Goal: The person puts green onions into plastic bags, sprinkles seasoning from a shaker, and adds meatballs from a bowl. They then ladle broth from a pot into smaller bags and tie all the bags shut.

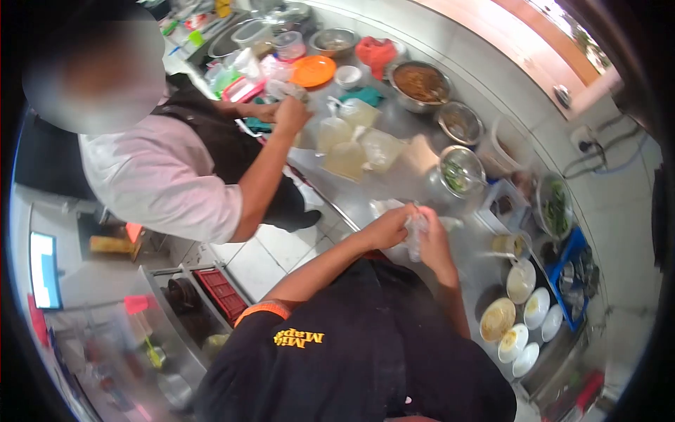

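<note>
My left hand (389, 228) and my right hand (435, 243) meet over the near edge of the steel counter (460, 243). Between them hangs a small clear plastic bag (415, 241), its top pinched in the fingers of both. What the bag contains is hard to make out. Just beyond lies some crumpled white plastic (383, 207). Farther back on the counter rest several clear bags of pale yellowish liquid (346, 160). A bowl of chopped greens (455, 174) stands past my right hand.
At left a co-worker's hands (288, 116) hold a plastic bag. Along the wall are a bowl of brown food (420, 83), an orange plate (313, 71) and a clear tub (505, 144). Several white bowls (536, 307) sit at right. A shelf with a red crate (219, 292) stands behind left.
</note>
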A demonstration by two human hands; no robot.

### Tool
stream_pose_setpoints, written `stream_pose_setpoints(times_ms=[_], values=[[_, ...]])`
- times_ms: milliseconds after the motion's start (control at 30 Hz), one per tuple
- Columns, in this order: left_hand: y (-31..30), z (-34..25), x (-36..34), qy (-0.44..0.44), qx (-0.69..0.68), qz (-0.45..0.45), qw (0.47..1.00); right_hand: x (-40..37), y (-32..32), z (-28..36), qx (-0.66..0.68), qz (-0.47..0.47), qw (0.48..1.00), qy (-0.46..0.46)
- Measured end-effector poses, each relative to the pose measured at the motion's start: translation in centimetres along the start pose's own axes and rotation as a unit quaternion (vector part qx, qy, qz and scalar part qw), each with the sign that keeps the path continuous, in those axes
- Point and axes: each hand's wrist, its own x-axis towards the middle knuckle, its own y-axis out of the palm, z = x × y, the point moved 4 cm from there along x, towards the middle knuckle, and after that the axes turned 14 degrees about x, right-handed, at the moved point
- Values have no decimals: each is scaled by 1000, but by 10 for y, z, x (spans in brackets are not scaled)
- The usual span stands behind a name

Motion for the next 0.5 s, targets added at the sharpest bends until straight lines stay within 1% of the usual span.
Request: stream_pose_setpoints(times_ms=[33, 67, 133, 200, 233, 300, 333, 400, 500], values=[[6, -2, 1, -10, -16, -1, 1000, -1, 4, -4, 6, -8, 1000, 1], [9, -3, 2, -22, -28, -3, 999, -4, 4, -2, 17, -8, 1000, 21], [12, -3, 1, -32, -35, 26, 999, -5, 6, -1, 49, 1, 997, 55], [11, 0, -6, -55, -34, 50, 997, -7, 6, -7, 19, 30, 999, 35], [11, 0, -8, -49, -38, 38, 997, -7, 8, -9, 6, 46, 999, 25], [11, -2, -13, -35, -46, 15, 998, -7, 8, -11, 24, 78, 996, 23], [11, -3, -15, -39, -72, 12, 997, -5, 7, -11, 32, 92, 995, 22], [7, -4, -16, -45, -120, 5, 992, -1, 5, -3, 4, 83, 996, 24], [0, -8, -18, -58, -122, 90, 987, 3, 7, -14, -23, 48, 998, 15]])
